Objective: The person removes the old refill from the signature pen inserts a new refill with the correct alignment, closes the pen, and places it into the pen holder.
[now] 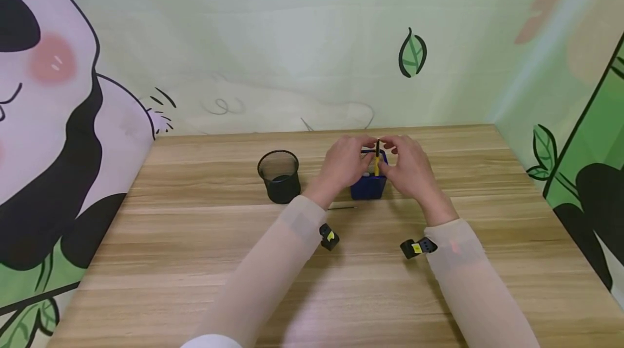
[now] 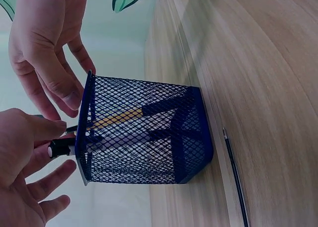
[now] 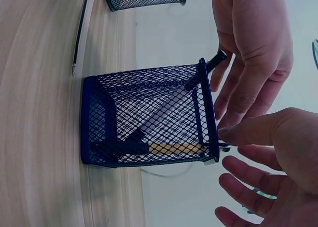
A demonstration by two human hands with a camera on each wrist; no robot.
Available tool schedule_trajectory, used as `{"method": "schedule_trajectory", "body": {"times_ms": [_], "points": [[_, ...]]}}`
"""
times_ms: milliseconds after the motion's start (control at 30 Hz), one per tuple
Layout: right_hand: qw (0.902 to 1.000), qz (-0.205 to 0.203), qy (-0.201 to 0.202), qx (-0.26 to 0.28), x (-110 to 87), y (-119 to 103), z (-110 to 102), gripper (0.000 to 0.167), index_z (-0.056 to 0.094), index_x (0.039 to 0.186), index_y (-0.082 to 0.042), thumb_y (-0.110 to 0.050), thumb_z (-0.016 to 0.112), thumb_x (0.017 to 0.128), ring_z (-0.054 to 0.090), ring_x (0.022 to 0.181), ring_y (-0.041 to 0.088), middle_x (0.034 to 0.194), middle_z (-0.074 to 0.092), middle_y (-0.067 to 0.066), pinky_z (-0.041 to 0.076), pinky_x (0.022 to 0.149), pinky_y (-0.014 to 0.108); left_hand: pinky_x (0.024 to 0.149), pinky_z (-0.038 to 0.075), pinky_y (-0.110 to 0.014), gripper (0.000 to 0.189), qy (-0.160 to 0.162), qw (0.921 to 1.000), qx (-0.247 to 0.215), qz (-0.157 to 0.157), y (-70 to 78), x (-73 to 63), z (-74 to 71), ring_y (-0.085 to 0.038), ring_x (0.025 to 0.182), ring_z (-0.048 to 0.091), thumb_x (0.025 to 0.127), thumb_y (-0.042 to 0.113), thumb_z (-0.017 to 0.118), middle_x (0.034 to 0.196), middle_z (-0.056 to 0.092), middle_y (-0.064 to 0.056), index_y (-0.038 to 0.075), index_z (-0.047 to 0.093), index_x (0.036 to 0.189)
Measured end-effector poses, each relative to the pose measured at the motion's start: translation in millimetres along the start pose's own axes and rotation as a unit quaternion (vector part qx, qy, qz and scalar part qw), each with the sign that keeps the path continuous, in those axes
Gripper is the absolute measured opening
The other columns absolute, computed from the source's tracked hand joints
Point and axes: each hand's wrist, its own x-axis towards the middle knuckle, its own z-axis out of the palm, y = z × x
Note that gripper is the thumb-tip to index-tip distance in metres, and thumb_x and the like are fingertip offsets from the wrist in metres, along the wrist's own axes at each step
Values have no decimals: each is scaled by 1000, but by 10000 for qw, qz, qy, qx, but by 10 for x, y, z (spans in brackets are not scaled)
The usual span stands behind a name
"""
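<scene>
A blue mesh pen holder (image 1: 368, 191) stands on the table with both hands at its top. Inside lean a yellow-and-black pen (image 3: 176, 148) and a grey marker (image 3: 164, 108) with black ends. My left hand (image 1: 343, 162) is at the holder's left, thumb and fingers apart beside the marker's protruding end. From the right my right hand (image 1: 407, 166) reaches to the rim, its thumb tip close to the top of the yellow pen and its other fingers spread. Neither hand's fingers are closed round a pen. A thin pen refill (image 2: 233, 170) lies on the table nearby.
A round black mesh pen holder (image 1: 283, 188) stands left of the blue one. The wooden table (image 1: 219, 266) meets a wall with printed panda and leaf pictures (image 1: 244, 55) behind. Small black cameras (image 1: 329, 237) sit on both wrists.
</scene>
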Motion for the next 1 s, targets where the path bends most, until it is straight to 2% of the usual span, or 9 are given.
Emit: {"method": "schedule_trajectory", "body": {"times_ms": [267, 433, 633, 833, 1000], "points": [[9998, 102, -134, 110, -2, 23, -17, 48, 56, 141, 3, -12, 68, 98, 57, 119, 44, 127, 61, 25, 44, 101, 56, 104, 53, -39, 37, -52, 9997, -226, 5, -43, -38, -38, -23, 132, 60, 104, 27, 64, 140, 68, 0, 18, 65, 141], [9996, 121, -70, 236, -3, 40, -25, 44, 56, 141, 2, -19, 63, 103, 57, 121, 44, 129, 60, 25, 44, 102, 56, 108, 51, -43, 41, -141, 9991, -399, -32, -108, -73, -97, -24, 138, 56, 106, 33, 61, 146, 63, -2, 19, 62, 144], [9992, 208, -125, 302, 16, 80, -41, 44, 54, 143, 0, -25, 55, 107, 57, 124, 45, 134, 58, 25, 45, 103, 58, 114, 46, -44, 46, -215, 9997, 44, -124, -238, -143, -174, -25, 144, 50, 107, 42, 56, 154, 56, -2, 21, 57, 149], [9984, 320, -350, 297, 30, 160, -71, 48, 49, 149, 1, -29, 46, 111, 52, 132, 46, 143, 54, 27, 41, 109, 60, 118, 41, -45, 54, -198, 9989, 426, -61, -430, -252, -310, -28, 147, 46, 108, 49, 50, 157, 52, -5, 18, 52, 152], [9980, 325, -512, 186, 39, 221, -107, 53, 43, 154, 1, -32, 42, 112, 47, 139, 47, 148, 51, 29, 37, 114, 61, 127, 26, -47, 61, -364, 9972, 628, -166, -580, -314, -446, -30, 156, 33, 109, 54, 42, 162, 45, -6, 17, 46, 156]]}}
